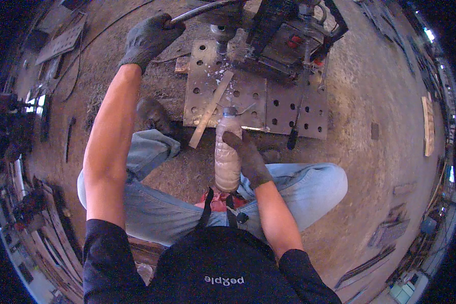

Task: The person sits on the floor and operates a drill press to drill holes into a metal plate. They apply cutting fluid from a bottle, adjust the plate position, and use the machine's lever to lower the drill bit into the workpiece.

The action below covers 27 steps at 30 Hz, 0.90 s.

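My left hand (152,41), in a dark grey knit glove, is closed around the end of a metal lever (200,10) at the top of the view. My right hand (248,159), gloved alike, grips a ribbed plastic bottle (227,169) of cloudy, beige-looking liquid. The bottle's cap end points away from me, toward a steel plate with round holes (248,109). Over the plate's far part stands a drill's cutter (221,45), with whitish wet splashes around it. A flat metal strip (213,106) lies slantwise across the plate, overhanging its near edge.
A dark machine body (283,45) stands on the plate's far right. A black-handled rod (292,137) hangs over the near edge there. Metal shavings (106,101) litter the floor at left, where a cable (80,61) runs. Scrap metal lines both sides.
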Each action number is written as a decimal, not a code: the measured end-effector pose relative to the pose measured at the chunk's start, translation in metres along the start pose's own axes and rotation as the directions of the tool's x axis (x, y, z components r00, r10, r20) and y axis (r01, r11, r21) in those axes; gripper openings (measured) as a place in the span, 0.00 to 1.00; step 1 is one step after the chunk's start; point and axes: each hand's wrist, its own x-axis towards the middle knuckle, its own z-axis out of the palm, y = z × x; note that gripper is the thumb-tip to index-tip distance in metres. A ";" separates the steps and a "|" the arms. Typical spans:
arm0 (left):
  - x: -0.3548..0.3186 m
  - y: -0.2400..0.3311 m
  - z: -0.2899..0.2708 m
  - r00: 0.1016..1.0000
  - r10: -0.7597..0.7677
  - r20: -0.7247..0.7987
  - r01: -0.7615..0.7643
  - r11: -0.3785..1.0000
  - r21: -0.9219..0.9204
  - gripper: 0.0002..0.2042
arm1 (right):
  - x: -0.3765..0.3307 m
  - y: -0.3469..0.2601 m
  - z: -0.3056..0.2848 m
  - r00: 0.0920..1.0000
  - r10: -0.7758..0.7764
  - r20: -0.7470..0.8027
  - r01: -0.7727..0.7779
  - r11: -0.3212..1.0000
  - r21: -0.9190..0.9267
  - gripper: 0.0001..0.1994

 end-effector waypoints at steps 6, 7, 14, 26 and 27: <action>0.005 -0.001 -0.002 0.997 0.080 0.011 -0.080 0.997 -0.017 0.23 | -0.001 -0.003 -0.001 0.996 -0.084 0.041 0.086 0.995 -0.051 0.35; 0.006 -0.002 -0.001 0.997 0.080 0.019 -0.080 0.996 -0.030 0.23 | -0.002 -0.005 -0.002 0.995 -0.080 0.055 0.082 0.996 -0.036 0.35; 0.008 -0.002 0.009 1.000 0.024 -0.017 -0.024 1.000 -0.004 0.22 | -0.007 -0.009 0.005 1.000 -0.009 -0.006 0.009 0.992 0.124 0.32; 0.006 0.005 0.006 1.000 -0.016 -0.023 0.017 0.998 0.057 0.20 | 0.020 0.014 -0.008 0.985 0.136 -0.110 -0.145 0.986 -0.077 0.32; 0.006 0.003 0.009 0.999 -0.010 -0.040 0.012 0.998 0.068 0.20 | 0.016 0.007 -0.006 0.984 0.140 -0.109 -0.151 0.984 -0.092 0.32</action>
